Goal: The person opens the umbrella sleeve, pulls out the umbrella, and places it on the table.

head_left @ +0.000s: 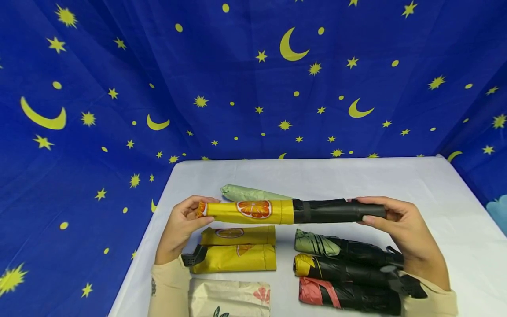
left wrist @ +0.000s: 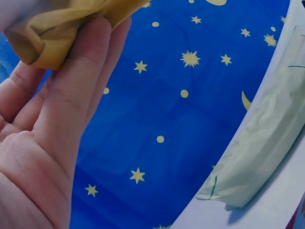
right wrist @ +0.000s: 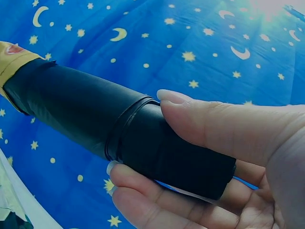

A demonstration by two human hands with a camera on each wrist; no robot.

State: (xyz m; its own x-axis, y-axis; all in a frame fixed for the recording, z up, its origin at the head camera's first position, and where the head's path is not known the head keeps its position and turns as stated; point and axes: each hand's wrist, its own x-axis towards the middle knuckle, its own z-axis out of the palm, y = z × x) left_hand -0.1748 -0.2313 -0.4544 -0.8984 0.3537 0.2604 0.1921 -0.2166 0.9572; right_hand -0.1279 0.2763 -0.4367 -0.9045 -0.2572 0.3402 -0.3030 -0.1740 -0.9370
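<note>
A folded black umbrella (head_left: 336,211) is held level above the table, its left half inside a yellow cover (head_left: 222,212) printed with an orange slice. My left hand (head_left: 182,226) pinches the closed left end of the cover between thumb and fingers. At the other end, my right hand (head_left: 409,229) grips the black handle (right wrist: 176,152), thumb on one side and fingers on the other. The right wrist view shows the handle's rim near the thumb tip. In the left wrist view the cover's end (left wrist: 52,43) looks crumpled at the fingertips.
Below on the white table (head_left: 356,176) lie two yellow covers (head_left: 237,259) and a beige cover (head_left: 229,293) at left. Three folded umbrellas, green-black (head_left: 317,243), yellow-black (head_left: 336,268) and red-black (head_left: 352,296), lie at right. A pale green cover (head_left: 249,193) lies behind. A blue starry curtain (head_left: 237,66) surrounds the table.
</note>
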